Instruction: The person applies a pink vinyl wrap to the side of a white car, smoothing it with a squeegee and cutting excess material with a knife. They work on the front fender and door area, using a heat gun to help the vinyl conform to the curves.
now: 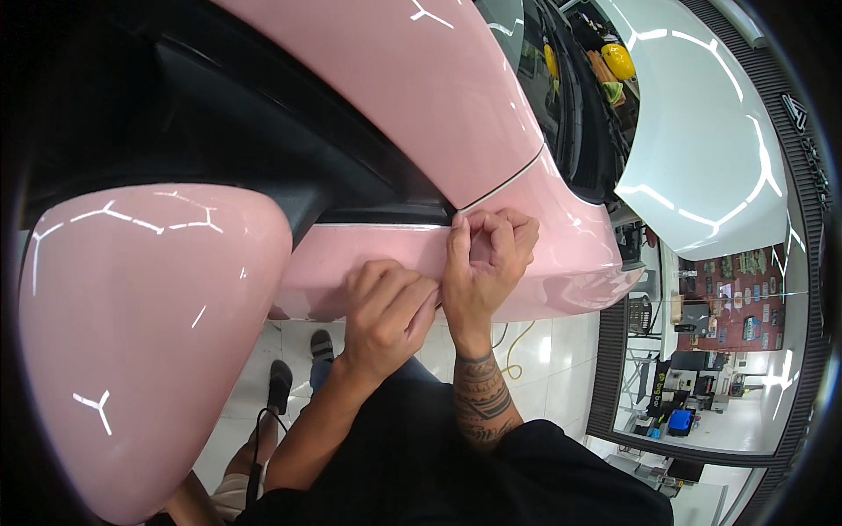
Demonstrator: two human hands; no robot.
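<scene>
So your right hand (484, 263) is pinched shut on the pink film edge (456, 216) right at the corner where the black panel gap (500, 186) meets the window trim. That seam runs up toward 2 o'clock from your fingertips. Left hand (386, 311) is curled into a fist against the pink door panel (368, 254), touching the right at 8 o'clock, farther from the seam
</scene>
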